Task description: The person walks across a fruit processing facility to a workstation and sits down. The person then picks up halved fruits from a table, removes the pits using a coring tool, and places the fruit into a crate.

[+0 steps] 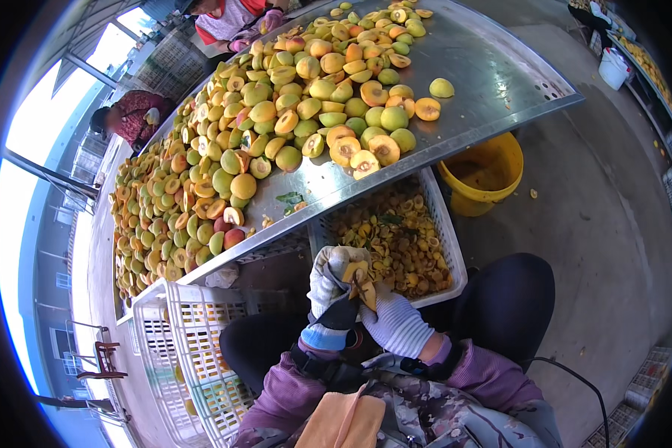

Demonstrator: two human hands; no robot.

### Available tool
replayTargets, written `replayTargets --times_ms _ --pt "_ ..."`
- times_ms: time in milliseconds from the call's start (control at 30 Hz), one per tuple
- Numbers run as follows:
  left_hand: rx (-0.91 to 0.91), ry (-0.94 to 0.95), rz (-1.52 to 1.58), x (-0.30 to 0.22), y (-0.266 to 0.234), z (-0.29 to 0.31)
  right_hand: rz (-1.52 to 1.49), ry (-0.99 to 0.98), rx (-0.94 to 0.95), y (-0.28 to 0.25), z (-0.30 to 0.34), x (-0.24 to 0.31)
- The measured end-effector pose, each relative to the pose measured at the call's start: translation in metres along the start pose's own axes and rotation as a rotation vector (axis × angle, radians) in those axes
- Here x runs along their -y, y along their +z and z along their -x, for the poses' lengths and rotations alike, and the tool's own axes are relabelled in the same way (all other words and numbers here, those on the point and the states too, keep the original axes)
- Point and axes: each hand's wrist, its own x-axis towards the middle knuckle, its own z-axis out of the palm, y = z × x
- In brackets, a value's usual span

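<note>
My left hand (331,279), in a whitish work glove with a dark and blue cuff, is closed around a cut yellow peach piece (355,270). Against it my right hand (400,322), in a striped knit glove, closes on a small tan, wood-coloured tool (367,294); its working end is partly hidden by the fruit and fingers. Both hands meet above my lap, at the near edge of a white crate (458,257) holding brown and yellow pits and scraps (396,243). Beyond them, a heap of halved peaches (291,112) covers much of a metal table.
The metal table (493,82) has a raised rim facing me. Below its right part stands a yellow bucket (481,201). White plastic crates (201,351) sit at my left. Two people (231,22) work across the table. A white bucket (614,69) stands far right.
</note>
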Motion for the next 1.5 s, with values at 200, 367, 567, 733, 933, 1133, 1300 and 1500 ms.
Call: replayTargets --times_ms 200,367,567,733,933,1133,1300,1500 --pt "0.195 0.012 0.398 -0.004 -0.013 -0.018 -0.777 0.522 0.483 -0.037 -0.014 0.035" --pt "0.141 -0.100 -0.100 -0.025 0.000 -0.013 -0.004 -0.024 0.039 -0.009 -0.007 -0.004" --pt "0.005 -0.030 -0.139 -0.008 -0.007 -0.005 -0.564 0.427 0.493 -0.038 -0.016 0.041" --pt "-0.077 0.435 -0.790 -0.025 0.021 -0.003 -0.084 0.057 0.344 -0.027 -0.008 0.020" --pt "0.320 -0.138 -0.203 -0.045 -0.002 -0.006 -0.762 0.283 0.608 -0.034 -0.002 0.021" --pt "-0.211 0.214 -0.041 -0.042 -0.020 -0.004 -0.749 0.338 0.471 -0.049 -0.002 0.045" --pt "-0.882 0.622 -0.883 -0.135 -0.159 0.043 -1.508 1.315 0.317 -0.019 -0.011 -0.015" --pt "-1.350 0.374 -2.195 -0.241 -0.204 0.089 -1.365 1.204 0.269 -0.007 -0.010 -0.028"
